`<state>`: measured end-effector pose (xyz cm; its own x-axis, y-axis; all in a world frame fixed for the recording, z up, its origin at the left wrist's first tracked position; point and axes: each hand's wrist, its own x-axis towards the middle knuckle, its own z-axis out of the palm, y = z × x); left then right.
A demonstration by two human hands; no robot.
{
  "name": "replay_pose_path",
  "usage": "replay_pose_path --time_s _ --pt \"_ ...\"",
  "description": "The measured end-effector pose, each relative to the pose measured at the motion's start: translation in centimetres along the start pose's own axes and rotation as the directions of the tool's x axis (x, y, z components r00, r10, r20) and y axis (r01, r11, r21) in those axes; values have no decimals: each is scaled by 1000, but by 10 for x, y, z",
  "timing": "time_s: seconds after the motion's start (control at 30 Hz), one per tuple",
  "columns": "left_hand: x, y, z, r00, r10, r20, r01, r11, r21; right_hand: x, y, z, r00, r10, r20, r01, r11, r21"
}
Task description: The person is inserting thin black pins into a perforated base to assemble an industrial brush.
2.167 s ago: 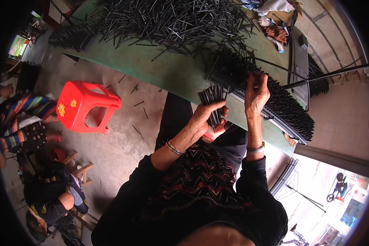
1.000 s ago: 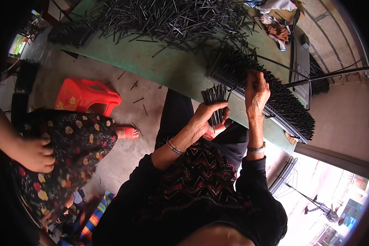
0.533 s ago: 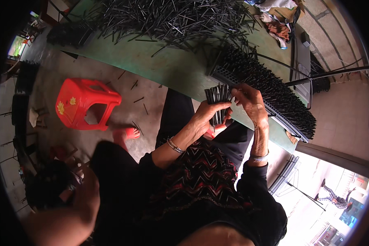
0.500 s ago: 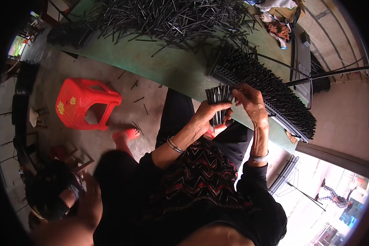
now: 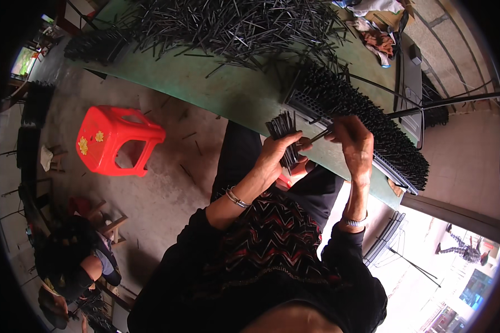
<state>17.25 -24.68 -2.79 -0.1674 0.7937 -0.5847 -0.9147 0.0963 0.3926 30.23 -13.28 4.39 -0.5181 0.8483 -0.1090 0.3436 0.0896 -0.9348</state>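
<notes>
Sticks (image 5: 281, 126) bunched in left hand (image 5: 273, 154), clasped probably against spilling; right hand (image 5: 354, 145) pinches single stick (image 5: 320, 135) by near edge of worktop (image 5: 216, 89).

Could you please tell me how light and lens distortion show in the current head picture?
Head view: glare whitens the pale outdoor ground, lower right; seams bow in the beige block wall. Also head view: glints streak the loose heap of thin black sticks; the bare right hand is brighter toward its wrist.
</notes>
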Motion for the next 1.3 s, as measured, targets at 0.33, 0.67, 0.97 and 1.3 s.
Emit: replay_pose_path --time_s 0.33,0.67,0.97,1.3 --pt "-1 -3 -1 993 -28 112 43 990 -137 30 6 10 847 -404 -346 239 870 -431" --pt "-5 3 -1 997 -32 74 30 999 37 36 9 9 856 -460 -236 234 752 -616" --pt "-4 1 -2 991 -30 128 27 999 32 49 12 14 864 -484 -142 278 691 -667" --pt "-8 2 4 993 -67 93 65 998 20 48 16 19 849 -506 -151 207 582 -787"
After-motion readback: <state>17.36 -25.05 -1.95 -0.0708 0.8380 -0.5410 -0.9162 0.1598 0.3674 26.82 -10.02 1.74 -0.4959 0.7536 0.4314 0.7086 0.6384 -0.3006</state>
